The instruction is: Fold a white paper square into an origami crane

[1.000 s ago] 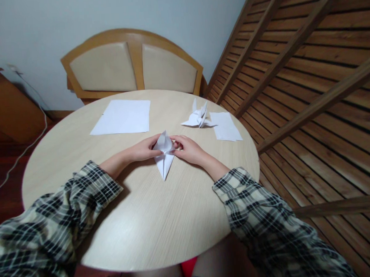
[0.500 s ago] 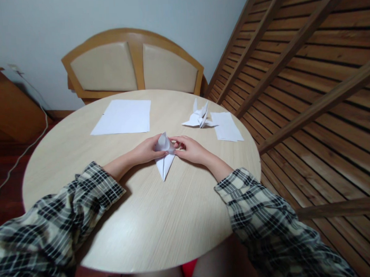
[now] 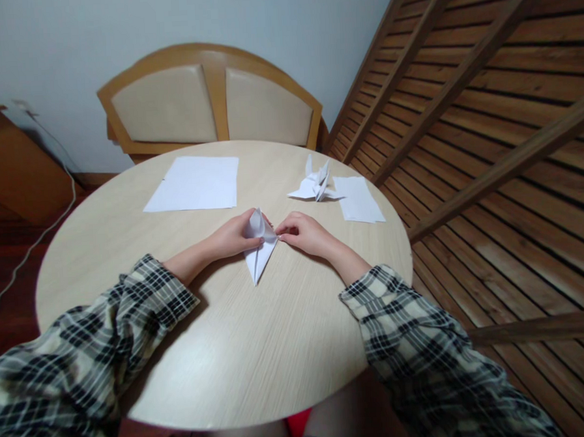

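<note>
Between my hands is a partly folded piece of white origami paper [image 3: 259,259], its narrow point turned toward me and an upper flap lifted and curved. My left hand [image 3: 235,236] grips its left side, thumb on the front, other fingers mostly hidden behind it. My right hand [image 3: 305,233] pinches the paper's right corner between thumb and index finger. Beyond my right hand, folded white paper cranes [image 3: 315,183] stand close together; I cannot tell exactly how many.
On the round wooden table [image 3: 221,365], a stack of white sheets [image 3: 195,183] lies at the back left and smaller white sheets [image 3: 360,199] at the right. A padded chair back [image 3: 169,107] stands behind. Slatted wood [image 3: 490,169] rises at the right.
My right hand has shifted slightly right, and its fingers have moved from behind the paper to a pinch at the right corner. My left hand keeps its hold.
</note>
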`<state>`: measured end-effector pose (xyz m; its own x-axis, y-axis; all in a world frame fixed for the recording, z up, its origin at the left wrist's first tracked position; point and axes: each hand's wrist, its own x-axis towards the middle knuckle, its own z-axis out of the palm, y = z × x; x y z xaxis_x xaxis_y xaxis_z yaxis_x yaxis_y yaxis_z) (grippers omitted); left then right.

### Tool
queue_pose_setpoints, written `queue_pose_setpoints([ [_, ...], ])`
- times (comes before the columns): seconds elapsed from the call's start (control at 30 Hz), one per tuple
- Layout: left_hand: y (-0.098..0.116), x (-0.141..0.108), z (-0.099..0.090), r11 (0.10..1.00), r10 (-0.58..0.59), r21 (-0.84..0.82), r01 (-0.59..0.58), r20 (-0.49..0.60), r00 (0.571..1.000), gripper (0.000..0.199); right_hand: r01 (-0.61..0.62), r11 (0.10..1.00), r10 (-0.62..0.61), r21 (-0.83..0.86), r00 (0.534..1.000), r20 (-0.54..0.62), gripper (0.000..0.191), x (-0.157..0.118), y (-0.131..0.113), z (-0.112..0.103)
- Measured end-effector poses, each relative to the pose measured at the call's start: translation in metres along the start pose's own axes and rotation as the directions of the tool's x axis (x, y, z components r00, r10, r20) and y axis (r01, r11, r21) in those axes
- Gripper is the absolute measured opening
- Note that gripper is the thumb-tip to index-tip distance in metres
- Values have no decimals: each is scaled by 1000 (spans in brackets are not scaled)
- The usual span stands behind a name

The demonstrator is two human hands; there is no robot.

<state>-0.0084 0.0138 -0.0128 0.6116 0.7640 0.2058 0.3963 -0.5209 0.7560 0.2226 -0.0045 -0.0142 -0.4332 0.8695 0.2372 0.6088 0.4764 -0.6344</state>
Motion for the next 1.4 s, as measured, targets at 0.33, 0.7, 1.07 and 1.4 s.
queue_pose_setpoints([
  [0.33, 0, 0, 1, 1000, -3, 19, 3, 1, 1000, 38, 13, 999, -13, -40, 1000, -1, 16, 0, -2, 0],
  [0.7, 2, 0, 1, 992, 4, 129, -4, -1, 1000, 31, -24, 983, 18, -184, 999, -32, 12, -2, -2, 3],
  [1.07, -2, 0, 1, 990, 7, 143, -7, 5, 1000, 34, -89, 947, 96, -308, 995, 7, 47, -6, -14, 5],
  [1.4, -3, 0, 1, 983, -18, 184, 20, -13, 1000, 35, 0, 980, 24, -199, 993, 119, 114, -9, -16, 14],
])
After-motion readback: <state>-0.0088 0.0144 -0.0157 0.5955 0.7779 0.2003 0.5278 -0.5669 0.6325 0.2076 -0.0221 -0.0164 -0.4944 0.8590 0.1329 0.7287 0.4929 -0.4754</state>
